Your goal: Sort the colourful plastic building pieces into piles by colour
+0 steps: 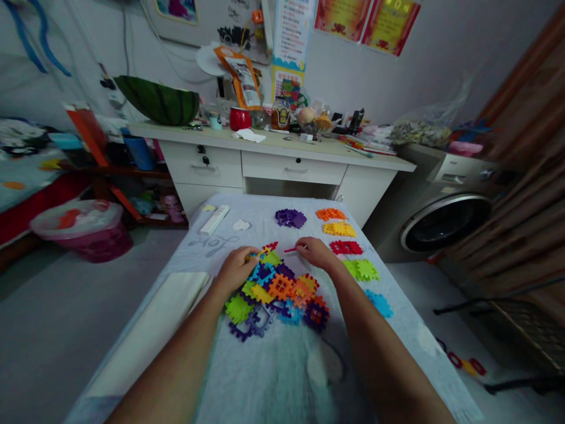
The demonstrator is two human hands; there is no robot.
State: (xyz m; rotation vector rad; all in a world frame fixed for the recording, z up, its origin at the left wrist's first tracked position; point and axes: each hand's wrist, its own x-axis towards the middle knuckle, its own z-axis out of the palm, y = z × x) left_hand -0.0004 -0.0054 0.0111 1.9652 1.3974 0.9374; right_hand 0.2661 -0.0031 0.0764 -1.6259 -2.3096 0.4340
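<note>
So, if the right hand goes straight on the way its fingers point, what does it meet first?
Probably the far edge of the mixed pile, at its red block, then the left hand. The right hand pinches a thin red piece; depth is unclear.

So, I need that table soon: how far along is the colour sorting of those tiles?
Done: six single-colour piles set apart, purple, orange, yellow, red, green and blue. In hand: the right hand pinches a red piece; the left hand touches the mixed heap. Left: that heap, many tiles of mixed colours.
</note>
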